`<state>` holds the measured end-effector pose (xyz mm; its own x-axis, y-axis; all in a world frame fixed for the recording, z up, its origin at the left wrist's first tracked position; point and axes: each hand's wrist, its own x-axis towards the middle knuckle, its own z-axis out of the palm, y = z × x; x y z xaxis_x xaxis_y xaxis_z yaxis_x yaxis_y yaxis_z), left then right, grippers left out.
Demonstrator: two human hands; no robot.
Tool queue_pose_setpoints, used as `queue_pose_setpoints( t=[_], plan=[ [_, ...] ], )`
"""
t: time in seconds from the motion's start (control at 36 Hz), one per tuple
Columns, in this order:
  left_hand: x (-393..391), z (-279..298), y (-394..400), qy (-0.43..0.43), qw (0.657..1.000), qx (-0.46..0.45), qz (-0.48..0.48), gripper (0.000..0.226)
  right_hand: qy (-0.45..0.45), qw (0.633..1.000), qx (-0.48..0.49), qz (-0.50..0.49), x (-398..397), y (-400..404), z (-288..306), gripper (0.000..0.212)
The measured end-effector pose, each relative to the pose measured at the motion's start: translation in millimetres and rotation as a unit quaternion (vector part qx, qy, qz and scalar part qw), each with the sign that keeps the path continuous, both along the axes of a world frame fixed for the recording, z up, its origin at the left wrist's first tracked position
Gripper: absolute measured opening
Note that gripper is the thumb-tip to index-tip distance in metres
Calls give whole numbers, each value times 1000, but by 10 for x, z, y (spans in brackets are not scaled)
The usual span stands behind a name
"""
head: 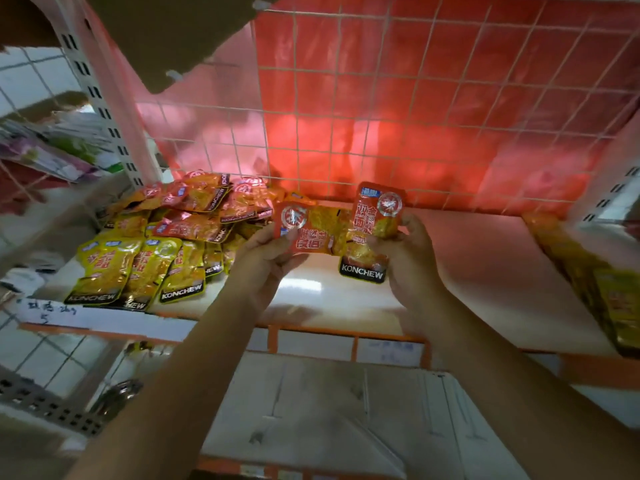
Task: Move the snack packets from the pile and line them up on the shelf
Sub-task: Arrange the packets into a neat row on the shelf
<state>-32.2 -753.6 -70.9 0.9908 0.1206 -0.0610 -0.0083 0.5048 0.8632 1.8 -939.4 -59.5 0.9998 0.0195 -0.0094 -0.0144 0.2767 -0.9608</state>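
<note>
Yellow foil snack packets (138, 271) stand in a short front row at the left of the white shelf (467, 271), with the loose pile (207, 206) heaped behind them. Just right of that row, the left hand (266, 258) pinches a red-and-yellow packet (304, 232) lying sideways, its long axis along the shelf. The right hand (408, 258) grips an upright packet (372, 233), fingers clamped on its edge; the two packets seem to overlap, though blur hides the join, and the left hand is nearer the row.
</note>
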Motion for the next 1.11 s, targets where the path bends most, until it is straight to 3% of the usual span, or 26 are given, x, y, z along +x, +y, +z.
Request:
queue_pose_setpoints(
  t=[0.08,0.28,0.47,0.83,0.89,1.0,1.11],
  plan=[
    [54,19,-446,7,1000,-21,8,17,-4,999,-27,-21,-24,-332,-27,39],
    [118,-58,-1421,41,997,39,45,14,-15,990,-88,-108,-71,-1376,-75,41],
    [173,-42,-2282,43,995,17,83,8,-16,988,-107,-111,-158,-2435,-71,39],
    [312,-40,-3739,30,998,21,51,9,-37,970,-166,-173,-146,-4085,-180,45],
    [343,-19,-3867,29,998,35,45,8,-54,954,-226,-189,-107,-4244,-220,53],
    [400,-10,-4032,32,998,46,40,5,-90,885,-429,-156,82,-4399,-371,69],
    [429,-3,-4139,31,997,55,39,9,-106,821,-547,-127,246,-4387,-456,43]
  ],
)
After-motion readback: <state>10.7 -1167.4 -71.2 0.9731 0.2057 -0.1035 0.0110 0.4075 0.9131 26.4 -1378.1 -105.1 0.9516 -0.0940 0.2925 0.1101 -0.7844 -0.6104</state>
